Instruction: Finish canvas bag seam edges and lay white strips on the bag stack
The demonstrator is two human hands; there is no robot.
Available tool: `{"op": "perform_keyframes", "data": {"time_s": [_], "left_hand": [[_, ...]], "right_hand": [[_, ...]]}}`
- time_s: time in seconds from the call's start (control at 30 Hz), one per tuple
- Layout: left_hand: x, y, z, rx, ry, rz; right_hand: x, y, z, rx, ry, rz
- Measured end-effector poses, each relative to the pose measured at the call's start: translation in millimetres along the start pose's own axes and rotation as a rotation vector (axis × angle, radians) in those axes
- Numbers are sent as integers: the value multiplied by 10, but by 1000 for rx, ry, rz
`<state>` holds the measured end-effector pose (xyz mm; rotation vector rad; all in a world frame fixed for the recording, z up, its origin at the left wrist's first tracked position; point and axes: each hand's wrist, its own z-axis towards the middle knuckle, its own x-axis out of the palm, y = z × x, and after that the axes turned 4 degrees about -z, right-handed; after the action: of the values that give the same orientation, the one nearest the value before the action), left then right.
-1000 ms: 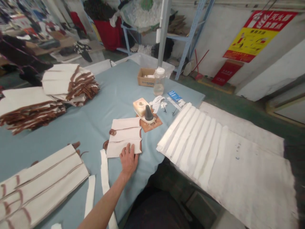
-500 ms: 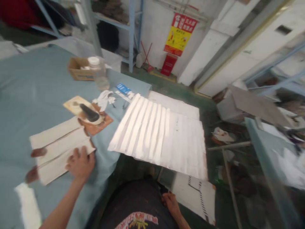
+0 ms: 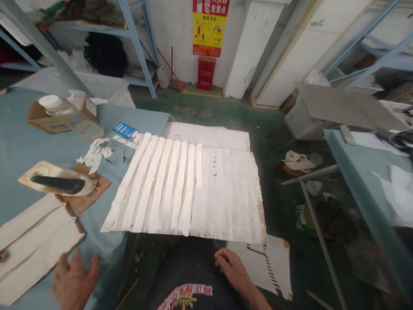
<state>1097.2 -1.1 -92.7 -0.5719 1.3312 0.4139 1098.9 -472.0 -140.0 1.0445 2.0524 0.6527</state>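
Note:
My left hand (image 3: 75, 277) is open, its fingers spread, at the near edge of the flat cream fabric pieces (image 3: 35, 254) on the table; I cannot tell whether it touches them. My right hand (image 3: 232, 266) hangs in front of my dark shirt with its fingers curled in, and nothing shows in them. Between the hands and farther off lies a pale board (image 3: 230, 193), with several cream strips (image 3: 161, 185) side by side across its left half. A brush-like tool with a black handle (image 3: 60, 184) rests on a brown square board (image 3: 85, 200) beyond the fabric.
A cardboard box (image 3: 41, 122), a clear bottle with white lid (image 3: 77, 120), white scraps (image 3: 97, 153) and a blue card (image 3: 125, 130) are on the left table. Another sheet (image 3: 274, 262) lies lower at right. A second table (image 3: 361, 185) stands to the right, with metal bars below.
The view has swung right, so the table and board sit farther left. My left hand has come off the fabric's middle toward its near edge. My right hand has risen slightly.

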Motion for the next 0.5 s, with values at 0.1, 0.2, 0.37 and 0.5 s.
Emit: {"op": "perform_keyframes", "data": {"time_s": [0.1,0.2,0.37,0.5], "left_hand": [[3,-185,-153,-10,37,-13],[19,-346,-276,13,57,-22],[141,-422,-468,114,96,-120],[344,-368,-633,239,101,-244]], "right_hand": [[-203,218,115,-101,-11,-54],[-397,456,384,-204,-42,-143],[-726,907,1093,-317,-107,-248],[-948,1294,1683,-323,-189,-291]]}}
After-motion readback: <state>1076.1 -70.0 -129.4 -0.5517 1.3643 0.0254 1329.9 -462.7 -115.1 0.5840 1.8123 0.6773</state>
